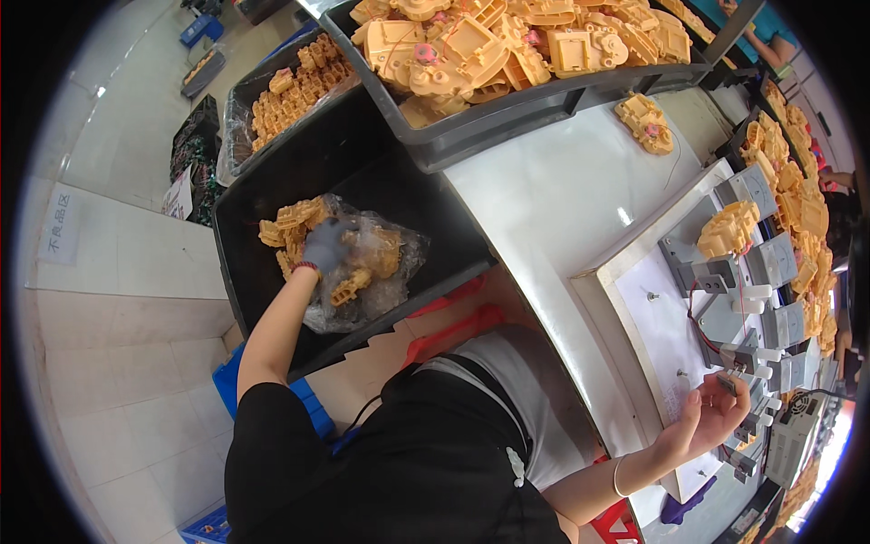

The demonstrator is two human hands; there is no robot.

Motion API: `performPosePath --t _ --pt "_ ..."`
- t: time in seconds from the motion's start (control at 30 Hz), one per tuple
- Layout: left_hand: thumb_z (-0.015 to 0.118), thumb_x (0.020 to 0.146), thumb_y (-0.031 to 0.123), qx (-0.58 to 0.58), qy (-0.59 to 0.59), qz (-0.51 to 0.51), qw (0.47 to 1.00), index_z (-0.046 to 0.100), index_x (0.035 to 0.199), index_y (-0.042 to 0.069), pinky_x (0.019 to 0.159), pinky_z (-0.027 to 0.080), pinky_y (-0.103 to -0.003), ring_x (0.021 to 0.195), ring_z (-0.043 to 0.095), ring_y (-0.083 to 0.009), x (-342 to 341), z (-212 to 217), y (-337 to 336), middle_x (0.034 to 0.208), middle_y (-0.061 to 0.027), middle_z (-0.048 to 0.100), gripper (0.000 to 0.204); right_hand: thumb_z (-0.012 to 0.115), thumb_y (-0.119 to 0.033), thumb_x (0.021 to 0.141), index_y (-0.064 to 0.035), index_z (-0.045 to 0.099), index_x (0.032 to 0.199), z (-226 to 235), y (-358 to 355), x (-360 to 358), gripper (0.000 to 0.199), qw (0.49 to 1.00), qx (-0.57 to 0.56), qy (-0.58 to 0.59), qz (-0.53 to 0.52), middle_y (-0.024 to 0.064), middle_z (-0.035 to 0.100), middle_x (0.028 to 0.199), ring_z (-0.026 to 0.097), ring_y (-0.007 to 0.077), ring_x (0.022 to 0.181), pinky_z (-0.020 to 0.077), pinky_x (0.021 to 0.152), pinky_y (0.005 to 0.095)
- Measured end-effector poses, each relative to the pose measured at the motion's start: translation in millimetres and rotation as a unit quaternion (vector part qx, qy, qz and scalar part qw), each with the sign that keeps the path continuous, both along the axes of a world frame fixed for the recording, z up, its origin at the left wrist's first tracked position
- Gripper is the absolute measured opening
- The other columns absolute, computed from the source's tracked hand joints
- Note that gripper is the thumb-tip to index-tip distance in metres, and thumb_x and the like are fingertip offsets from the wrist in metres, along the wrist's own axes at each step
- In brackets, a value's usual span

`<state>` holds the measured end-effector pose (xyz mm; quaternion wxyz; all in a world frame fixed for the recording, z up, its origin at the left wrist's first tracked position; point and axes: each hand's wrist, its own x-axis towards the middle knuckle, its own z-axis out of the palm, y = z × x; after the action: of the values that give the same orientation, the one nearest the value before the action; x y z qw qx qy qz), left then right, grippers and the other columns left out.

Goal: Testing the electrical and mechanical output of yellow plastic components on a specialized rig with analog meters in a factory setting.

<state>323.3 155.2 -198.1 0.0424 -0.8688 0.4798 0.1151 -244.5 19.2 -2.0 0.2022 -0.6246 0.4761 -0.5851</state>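
My left hand (328, 246), in a grey glove with a red cord at the wrist, reaches down into a black bin (362, 163). It touches tan plastic housings (299, 220) there, beside a crumpled clear plastic bag (403, 258) with more of them in or under it. Its fingers are blurred and partly hidden. My right hand (711, 419), bare with a band on the wrist, rests palm up by a row of grey toggle clamps (748, 354). Its fingers bend loosely, thumb apart; a small dark patch shows at a fingertip. On the fixture sits one tan housing (728, 228).
A large black crate (544, 109) heaped with tan housings stands at the far side of the white table (526, 190). One loose housing (648, 124) lies beside it. Another bagged bin (294, 95) stands far left. At right are more heaped housings (797, 199) and a boxy instrument (797, 431).
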Motion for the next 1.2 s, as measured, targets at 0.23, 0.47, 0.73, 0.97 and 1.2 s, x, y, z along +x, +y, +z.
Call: performPosePath --t 0.23,0.47,0.73,0.97,1.2 --pt "0.061 0.09 0.026 -0.107 0.146 -0.012 0.983 0.068 0.108 0.01 0.083 0.052 -0.041 0.094 0.065 -0.0356 54 23 -82 0.101 -0.0168 0.069 0.025 0.075 -0.018 0.078 0.0007 0.05 0.123 0 1 -2 0.054 1.0 0.007 0.002 0.008 0.0105 0.062 0.103 0.052 0.0128 0.076 0.0411 0.072 0.0251" --pt "0.055 0.094 0.043 -0.243 -0.121 0.103 0.957 0.066 0.111 0.011 0.088 0.049 -0.049 0.104 0.064 -0.038 34 47 -146 0.109 -0.021 0.068 0.037 0.075 -0.018 0.079 0.0015 0.049 0.123 -1 1 -2 0.055 1.0 0.003 0.0 0.009 0.0113 0.062 0.104 0.052 0.0129 0.076 0.0417 0.072 0.0249" --pt "0.043 0.093 0.048 -0.013 -0.008 0.229 0.973 0.067 0.118 0.003 0.1 0.045 -0.047 0.117 0.058 -0.0425 82 25 -66 0.123 -0.0233 0.063 0.057 0.075 -0.018 0.079 0.0018 0.048 0.123 -1 2 -2 0.055 1.0 0.002 0.005 0.001 0.0131 0.062 0.105 0.052 0.0128 0.073 0.0412 0.069 0.0243" --pt "0.064 0.086 0.041 0.095 0.142 -0.01 0.985 0.056 0.135 0.008 0.097 0.049 -0.041 0.11 0.064 -0.036 86 -16 -59 0.122 -0.0209 0.066 0.059 0.075 -0.018 0.078 0.0013 0.048 0.123 0 2 0 0.056 1.0 -0.008 0.002 -0.008 0.0138 0.061 0.105 0.051 0.0131 0.072 0.0404 0.067 0.0237" --pt "0.064 0.088 0.039 -0.046 0.122 -0.234 0.964 0.059 0.128 0.008 0.096 0.048 -0.042 0.111 0.062 -0.0351 -7 -35 -190 0.119 -0.0187 0.066 0.051 0.075 -0.019 0.078 0.001 0.049 0.122 -1 2 2 0.055 1.0 -0.01 -0.007 -0.012 0.0137 0.061 0.104 0.051 0.0132 0.072 0.0408 0.066 0.0235"
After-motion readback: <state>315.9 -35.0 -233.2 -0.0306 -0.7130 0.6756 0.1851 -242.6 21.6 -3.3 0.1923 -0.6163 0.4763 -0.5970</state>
